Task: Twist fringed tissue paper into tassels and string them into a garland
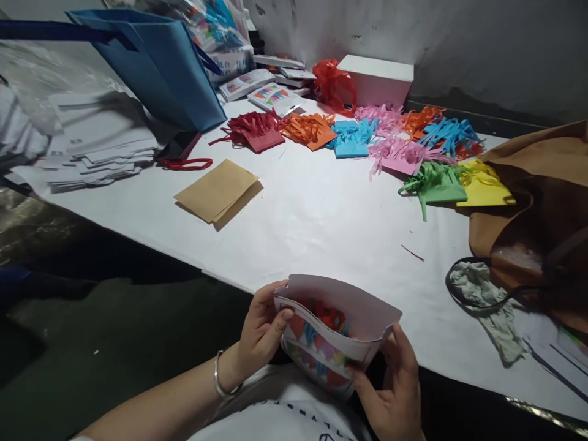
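Between my two hands is a white paper envelope [316, 361] with a colourful printed front, its top gaping toward me. Inside it, bunched red and orange paper pieces [328, 315] show; the rest of the contents is hidden. My left hand [264, 331] pinches the left edge, thumb on the front. On the opposite side, my right hand [390, 383] grips the right edge, thumb against the printed face. The envelope is held at the near table edge, above my lap.
Fringed paper bundles in red [257, 131], orange [310, 130], blue [350, 138], green [436, 182] and yellow [487, 184] lie across the back. Brown paper [218, 190] is at mid-left. A blue bag [160, 67] and white stacks [101, 138] stand left; a crumpled glove [487, 300] lies right.
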Tool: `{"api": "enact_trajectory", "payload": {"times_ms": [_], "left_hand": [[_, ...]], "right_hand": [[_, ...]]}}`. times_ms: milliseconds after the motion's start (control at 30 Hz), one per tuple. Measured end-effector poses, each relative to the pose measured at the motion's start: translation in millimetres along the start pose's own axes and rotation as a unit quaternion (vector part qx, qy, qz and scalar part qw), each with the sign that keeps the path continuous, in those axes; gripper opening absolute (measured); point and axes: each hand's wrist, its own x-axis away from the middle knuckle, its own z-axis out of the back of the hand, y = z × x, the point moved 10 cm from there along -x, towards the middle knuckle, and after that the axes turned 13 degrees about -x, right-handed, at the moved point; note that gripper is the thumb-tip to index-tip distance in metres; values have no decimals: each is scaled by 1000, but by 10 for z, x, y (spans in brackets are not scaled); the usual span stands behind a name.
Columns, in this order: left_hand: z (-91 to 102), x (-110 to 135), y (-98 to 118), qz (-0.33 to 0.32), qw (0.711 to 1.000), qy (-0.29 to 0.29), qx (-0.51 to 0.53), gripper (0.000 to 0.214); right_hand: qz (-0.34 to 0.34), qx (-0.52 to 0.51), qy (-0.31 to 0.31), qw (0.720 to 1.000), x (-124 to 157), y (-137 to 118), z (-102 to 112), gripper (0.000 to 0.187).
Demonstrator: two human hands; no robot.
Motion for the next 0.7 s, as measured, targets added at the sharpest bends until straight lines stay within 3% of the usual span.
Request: {"api": "enact_trajectory", "payload": {"times_ms": [200,367,467,567,633,700], "left_hand": [[105,20,134,-26,997,5,-68,51],[212,89,179,-50,995,-12,-80,55],[207,147,147,-50,996,-28,-70,58],[219,176,118,-50,996,-22,-72,58],[250,177,72,-38,996,-7,-79,57],[285,169,44,-34,996,9,-87,54]], "right_hand": [[15,-16,-44,999,-148,-122,-186,85],[23,-159,-6,987,-514,-407,-8,69],[-34,-108,-97,989,-706,-402,-65,61],[2,16,-182,983,-779,-441,-92,25],[29,67,-142,987,-812,-456,63,20],[-6,62,-41,997,-804,-367,367,28]]}}
